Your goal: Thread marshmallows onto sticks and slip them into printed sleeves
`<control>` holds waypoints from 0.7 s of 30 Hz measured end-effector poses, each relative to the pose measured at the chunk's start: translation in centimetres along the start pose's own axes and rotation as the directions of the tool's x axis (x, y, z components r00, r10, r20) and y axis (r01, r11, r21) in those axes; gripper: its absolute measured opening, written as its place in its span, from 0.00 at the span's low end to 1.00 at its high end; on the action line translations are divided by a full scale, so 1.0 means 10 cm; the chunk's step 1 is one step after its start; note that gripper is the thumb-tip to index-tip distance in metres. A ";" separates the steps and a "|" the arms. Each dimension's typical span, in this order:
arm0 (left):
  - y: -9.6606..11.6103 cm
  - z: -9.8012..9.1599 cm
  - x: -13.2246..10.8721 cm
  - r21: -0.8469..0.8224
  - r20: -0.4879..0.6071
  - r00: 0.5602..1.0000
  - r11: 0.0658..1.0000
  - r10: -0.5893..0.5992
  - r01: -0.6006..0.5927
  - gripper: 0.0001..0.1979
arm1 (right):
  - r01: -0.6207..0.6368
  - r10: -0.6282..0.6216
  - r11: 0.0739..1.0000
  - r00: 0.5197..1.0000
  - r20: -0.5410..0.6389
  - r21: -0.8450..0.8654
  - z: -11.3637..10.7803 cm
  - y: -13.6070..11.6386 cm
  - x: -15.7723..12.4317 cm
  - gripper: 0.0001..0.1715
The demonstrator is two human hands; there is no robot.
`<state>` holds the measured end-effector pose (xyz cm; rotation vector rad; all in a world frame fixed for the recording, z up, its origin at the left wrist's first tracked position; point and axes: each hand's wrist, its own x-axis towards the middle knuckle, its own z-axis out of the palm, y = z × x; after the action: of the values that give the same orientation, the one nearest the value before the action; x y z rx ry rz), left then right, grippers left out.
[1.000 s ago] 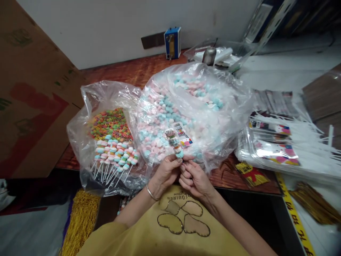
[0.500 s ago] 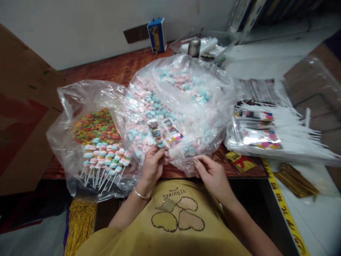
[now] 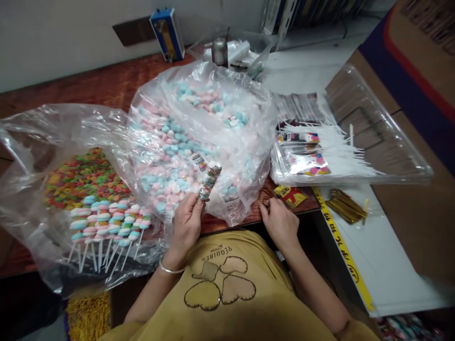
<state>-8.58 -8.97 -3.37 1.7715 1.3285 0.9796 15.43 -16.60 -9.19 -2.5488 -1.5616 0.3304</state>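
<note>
**Wrapped candy stick held upright at the table's edge**

Wrapped candy stick (image 3: 209, 180), a short column of small round sweets inside a glossy printed sleeve, stands tilted slightly right in the left hand (image 3: 186, 222), whose fingers are closed around its lower end. It sits just in front of the big crinkled clear bag of pink, white and blue marshmallow rounds (image 3: 199, 123). The right hand (image 3: 280, 222) rests at the front edge of the reddish wooden table (image 3: 106, 87), fingers curled loosely with nothing in them that I can make out, just beside a small red-and-yellow packet (image 3: 291, 195).

To the left, another thin plastic bag (image 3: 53, 142) holds bright cereal-like rings (image 3: 83, 175) and a row of finished pastel skewers on white sticks (image 3: 106, 227). On the right lie a stack of clear printed sleeves (image 3: 302, 158), a spray of bare white sticks (image 3: 341, 151) and a bundle of gold twist ties (image 3: 346, 206). A clear plastic tray (image 3: 384, 137) leans over a cardboard box beyond them. The marshmallow bag's slack folds crowd the space between both hands.
</note>
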 end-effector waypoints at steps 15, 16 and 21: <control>-0.07 -0.02 -0.01 0.028 -0.134 0.977 0.986 0.166 -0.164 0.06 | 0.135 -0.138 0.990 0.984 -0.113 -0.029 0.09 0.12 0.03 0.08; -0.08 -0.03 -0.01 0.031 -0.134 0.978 0.987 0.160 -0.157 0.05 | 0.141 -0.143 0.990 0.984 -0.102 -0.029 0.09 0.12 0.04 0.08; -0.11 -0.04 0.00 0.087 -0.123 0.979 0.985 0.161 -0.151 0.05 | 0.219 -0.190 0.972 0.948 -0.256 0.090 0.04 0.20 0.00 0.13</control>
<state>-9.42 -8.67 -4.13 1.9223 1.3375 1.1606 17.10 -17.49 -10.08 -2.2159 -1.6383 0.0754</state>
